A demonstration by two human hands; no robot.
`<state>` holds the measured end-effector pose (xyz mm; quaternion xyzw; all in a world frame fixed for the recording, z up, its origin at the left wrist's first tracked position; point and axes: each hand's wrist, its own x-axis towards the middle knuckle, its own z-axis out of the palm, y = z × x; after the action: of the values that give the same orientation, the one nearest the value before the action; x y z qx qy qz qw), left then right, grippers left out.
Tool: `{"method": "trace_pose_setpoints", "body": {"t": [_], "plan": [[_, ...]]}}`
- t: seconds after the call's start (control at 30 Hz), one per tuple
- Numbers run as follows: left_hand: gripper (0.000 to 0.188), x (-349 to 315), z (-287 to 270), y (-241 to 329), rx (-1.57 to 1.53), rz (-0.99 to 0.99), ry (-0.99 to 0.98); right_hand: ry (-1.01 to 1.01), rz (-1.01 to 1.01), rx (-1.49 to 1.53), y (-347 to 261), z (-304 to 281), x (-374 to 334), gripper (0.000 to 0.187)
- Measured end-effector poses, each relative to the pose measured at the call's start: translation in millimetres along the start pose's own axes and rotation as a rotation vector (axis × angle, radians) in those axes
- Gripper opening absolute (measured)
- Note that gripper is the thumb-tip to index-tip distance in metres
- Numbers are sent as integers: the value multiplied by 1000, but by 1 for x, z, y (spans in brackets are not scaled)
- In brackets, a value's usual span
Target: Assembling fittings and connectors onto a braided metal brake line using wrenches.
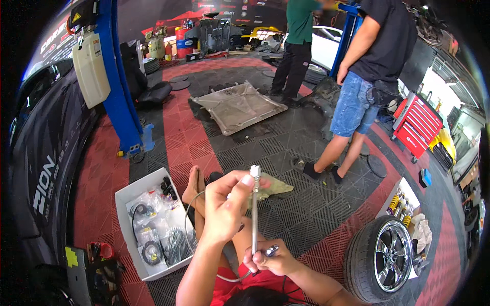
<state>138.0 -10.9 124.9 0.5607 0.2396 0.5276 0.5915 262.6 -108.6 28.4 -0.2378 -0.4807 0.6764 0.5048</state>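
Metal rod, thin and silvery, stands nearly upright between the person's 2 hands, right in front of them as they sit on the tiled floor. The left hand is raised, its fingers clamped around the rod's upper end, where a small squared metal fitting caps the tip. The right hand sits lower, fingers closed on the rod's bottom end together with a small shiny metal piece (whether that piece is part of the rod, I cannot tell). A thin grey cable curves away from the hands toward the left.

Just to the person's left, a white cardboard box lies open on the floor, filled with clear bags of black rings and small parts. A greenish rag lies on the floor just beyond the rod. To the right, a tyre on a chrome wheel stands near a second white box holding yellow coil springs.

Farther off, 2 other people stand by a blue lift post, near a flat metal panel lying on the floor. A red tool cart stands at the right, and a dark car body fills the left side beside another blue lift post.
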Motion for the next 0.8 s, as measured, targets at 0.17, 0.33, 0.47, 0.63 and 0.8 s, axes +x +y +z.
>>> {"method": "trace_pose_setpoints", "body": {"t": [0.17, 0.33, 0.47, 0.63, 0.8], "plan": [[28, -3, 7, 2, -4, -27, 32, -49, 55, 21, -3, 0, -5, 33], [26, -3, 11, -4, -349, -140, 18, -73, -23, 4, -2, 0, -10, 29], [26, -4, 12, -2, -395, -164, -13, -95, -6, 56, -3, -2, -11, 29], [28, -9, 17, -7, -215, -92, 11, -75, 26, 39, 0, -5, -20, 29], [31, -14, 20, -12, -103, -26, 30, -103, 17, -29, 0, -5, -26, 33]]}}
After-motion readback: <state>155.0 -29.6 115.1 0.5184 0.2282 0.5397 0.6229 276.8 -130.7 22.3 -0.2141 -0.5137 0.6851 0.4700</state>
